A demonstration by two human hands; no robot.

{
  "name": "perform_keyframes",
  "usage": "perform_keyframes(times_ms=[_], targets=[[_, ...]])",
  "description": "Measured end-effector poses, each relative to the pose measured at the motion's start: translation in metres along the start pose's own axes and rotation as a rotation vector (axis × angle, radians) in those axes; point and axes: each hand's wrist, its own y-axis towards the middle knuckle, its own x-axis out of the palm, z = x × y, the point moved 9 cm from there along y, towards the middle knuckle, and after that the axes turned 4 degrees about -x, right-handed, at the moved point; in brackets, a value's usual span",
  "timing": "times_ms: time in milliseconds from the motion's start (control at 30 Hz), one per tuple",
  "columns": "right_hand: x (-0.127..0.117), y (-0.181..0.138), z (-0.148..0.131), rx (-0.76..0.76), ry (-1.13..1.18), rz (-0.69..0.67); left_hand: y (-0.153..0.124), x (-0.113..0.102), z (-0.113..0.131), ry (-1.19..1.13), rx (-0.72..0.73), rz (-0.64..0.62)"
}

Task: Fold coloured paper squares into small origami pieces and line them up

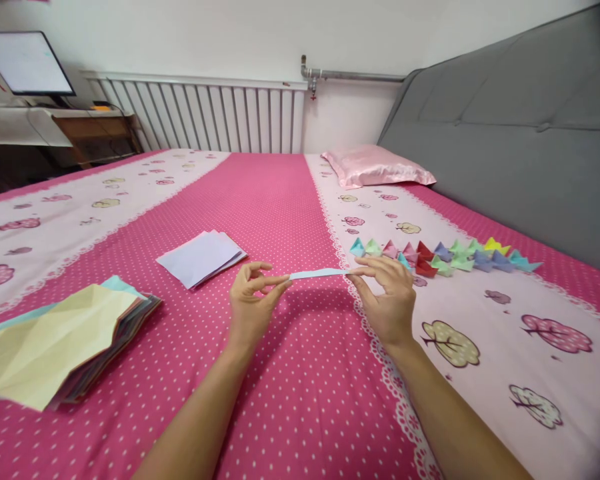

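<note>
Holding the pale blue paper (320,274) level above the bed (300,413) should go best with light, even tension, the left hand (254,297) pinching one end and the right hand (391,295) the other, so it does not buckle.

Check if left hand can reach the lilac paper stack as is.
Likely yes: the lilac paper stack lies near the left hand, nothing between; but it's pinching the blue folded paper.
</note>
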Motion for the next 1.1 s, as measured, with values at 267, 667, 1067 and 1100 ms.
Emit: perform_keyframes(times_ms=[267,667,1067,1100], targets=[[0.032,-0.026,0.039,0.694,0.669,-0.071,-0.008,0.025,-0.030,-0.260,-0.436,-0.211],[-0.004,-0.012,-0.007,0.189,0.230,0.136,-0.035,0.048,-0.042,-0.470,-0.841,-0.398],[0.047,-0.037,-0.091,-0.472,0.238,-0.437,-0.052,0.061,-0.049,-0.874,-1.174,-0.391],[0.047,-0.035,-0.083,-0.435,0.216,-0.439,-0.050,0.062,-0.046,-0.901,-1.147,-0.403]])
